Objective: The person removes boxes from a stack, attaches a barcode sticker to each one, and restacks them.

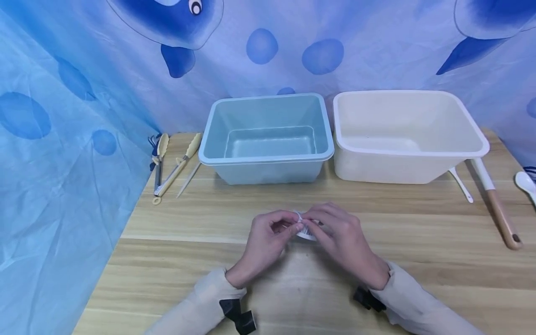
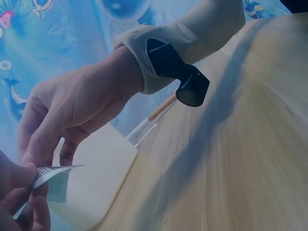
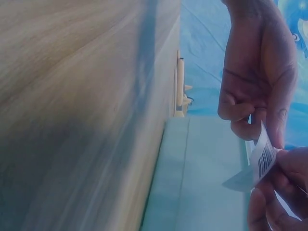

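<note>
Between my two hands is a small white barcode label [image 1: 307,232], close over the middle of the wooden table. My left hand [image 1: 270,242] pinches one side of it between thumb and fingers. From the other side my right hand [image 1: 343,237] pinches it too, the two thumb tips almost meeting. Black bars show on the label [image 2: 45,174] in the left wrist view, where it looks curved. A thin pointed flap of the label [image 3: 263,156] sticks out below the fingers in the right wrist view. Fingertips hide part of it.
Beyond the hands stand a light blue bin [image 1: 268,170] and a white bin [image 1: 385,167]. Tongs [image 1: 177,167] lie at the left. A white spoon [image 1: 525,184] and a wooden-handled utensil [image 1: 500,214] lie at the right. A blue patterned curtain [image 1: 75,186] borders the table.
</note>
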Demonstrator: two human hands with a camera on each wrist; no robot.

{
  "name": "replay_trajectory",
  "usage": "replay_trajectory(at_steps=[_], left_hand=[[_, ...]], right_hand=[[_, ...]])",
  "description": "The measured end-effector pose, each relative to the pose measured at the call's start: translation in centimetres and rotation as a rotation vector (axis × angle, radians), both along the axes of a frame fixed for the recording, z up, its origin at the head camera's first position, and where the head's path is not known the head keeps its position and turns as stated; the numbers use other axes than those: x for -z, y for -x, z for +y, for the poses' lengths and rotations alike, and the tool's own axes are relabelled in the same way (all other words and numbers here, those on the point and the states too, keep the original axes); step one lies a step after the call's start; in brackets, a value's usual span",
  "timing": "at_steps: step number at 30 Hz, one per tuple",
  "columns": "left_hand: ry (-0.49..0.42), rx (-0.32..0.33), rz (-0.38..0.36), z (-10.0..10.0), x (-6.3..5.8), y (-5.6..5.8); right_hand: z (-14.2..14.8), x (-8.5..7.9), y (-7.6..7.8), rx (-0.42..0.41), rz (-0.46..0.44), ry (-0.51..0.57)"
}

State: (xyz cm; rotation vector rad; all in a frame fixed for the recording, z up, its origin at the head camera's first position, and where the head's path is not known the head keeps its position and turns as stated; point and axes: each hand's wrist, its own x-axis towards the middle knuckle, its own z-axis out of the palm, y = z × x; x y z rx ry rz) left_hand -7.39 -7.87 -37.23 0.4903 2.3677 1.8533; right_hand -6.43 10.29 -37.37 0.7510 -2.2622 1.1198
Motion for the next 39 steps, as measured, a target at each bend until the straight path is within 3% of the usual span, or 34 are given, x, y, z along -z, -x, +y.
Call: replay_trajectory(at_steps=[19,39], left_hand=[[0.043,-0.002,-0.037,0.1,0.5,0.4],[0.118,-0.01,-0.062,-0.4,2.1,0.3]], right_hand=[[0.1,1.0,0.7,0.065,-0.051,-0.007],[1.0,1.8,1.5,0.184,-0.171,0.15]])
